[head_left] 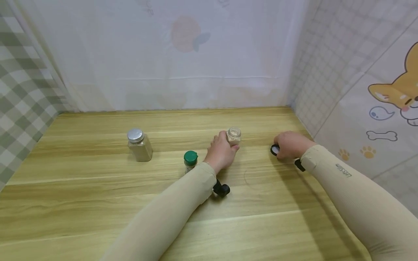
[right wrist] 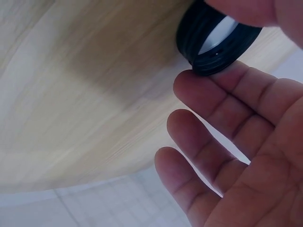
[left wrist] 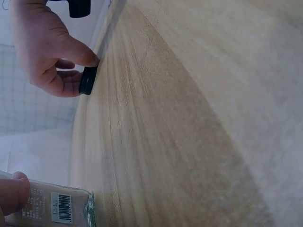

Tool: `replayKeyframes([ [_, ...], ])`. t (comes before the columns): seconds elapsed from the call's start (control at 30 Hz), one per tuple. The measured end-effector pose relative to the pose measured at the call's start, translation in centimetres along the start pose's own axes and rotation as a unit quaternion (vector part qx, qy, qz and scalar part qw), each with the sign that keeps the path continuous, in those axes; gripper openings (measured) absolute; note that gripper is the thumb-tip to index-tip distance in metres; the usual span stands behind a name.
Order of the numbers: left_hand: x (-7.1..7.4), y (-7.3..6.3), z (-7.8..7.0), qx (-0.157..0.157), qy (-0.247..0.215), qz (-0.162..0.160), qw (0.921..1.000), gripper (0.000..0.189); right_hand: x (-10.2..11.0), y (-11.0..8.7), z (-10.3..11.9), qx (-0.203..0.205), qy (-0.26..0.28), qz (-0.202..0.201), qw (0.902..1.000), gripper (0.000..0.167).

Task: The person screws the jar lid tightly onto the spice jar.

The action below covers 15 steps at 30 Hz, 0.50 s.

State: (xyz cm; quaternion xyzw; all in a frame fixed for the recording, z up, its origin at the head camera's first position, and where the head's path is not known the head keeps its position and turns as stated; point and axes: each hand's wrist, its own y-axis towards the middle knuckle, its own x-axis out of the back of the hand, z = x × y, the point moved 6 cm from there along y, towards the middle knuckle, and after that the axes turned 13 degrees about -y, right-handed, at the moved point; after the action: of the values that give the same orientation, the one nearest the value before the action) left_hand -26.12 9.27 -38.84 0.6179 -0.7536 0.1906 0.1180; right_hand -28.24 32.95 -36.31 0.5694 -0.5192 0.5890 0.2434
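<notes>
My left hand [head_left: 221, 154] grips a square glass jar [head_left: 233, 140] of pale powder, its mouth uncovered, upright on the table. In the left wrist view a barcode label [left wrist: 61, 207] shows on the jar's side, near the thumb. Off to the right, my right hand [head_left: 291, 145] pinches a round black screw lid [right wrist: 189, 40] between thumb and fingers. The lid's pale inside faces partly up, and its edge is at or just above the wood; contact cannot be told. The other fingers of that hand are spread out beside the lid.
A silver-capped jar of powder [head_left: 141, 148] stands at the left. A green-capped shaker [head_left: 190, 159] is just left of my left wrist, partly behind the sleeve. The wooden table [head_left: 81, 203] meets a white curtain [head_left: 147, 65] at the back and a printed wall sheet [head_left: 352, 119] at the right.
</notes>
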Motion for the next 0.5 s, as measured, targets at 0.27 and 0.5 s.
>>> replayKeyframes([
  [0.27,0.0,0.1,0.2,0.013,0.006,0.005,0.9999,0.059,0.2,-0.1,0.6,0.026,0.004,-0.006,0.9996,0.009],
  [0.5,-0.1,0.0,0.2,0.02,0.014,0.009,0.9997,0.063,1.0,0.2,1.3,0.021,0.025,-0.034,0.9989,0.01],
])
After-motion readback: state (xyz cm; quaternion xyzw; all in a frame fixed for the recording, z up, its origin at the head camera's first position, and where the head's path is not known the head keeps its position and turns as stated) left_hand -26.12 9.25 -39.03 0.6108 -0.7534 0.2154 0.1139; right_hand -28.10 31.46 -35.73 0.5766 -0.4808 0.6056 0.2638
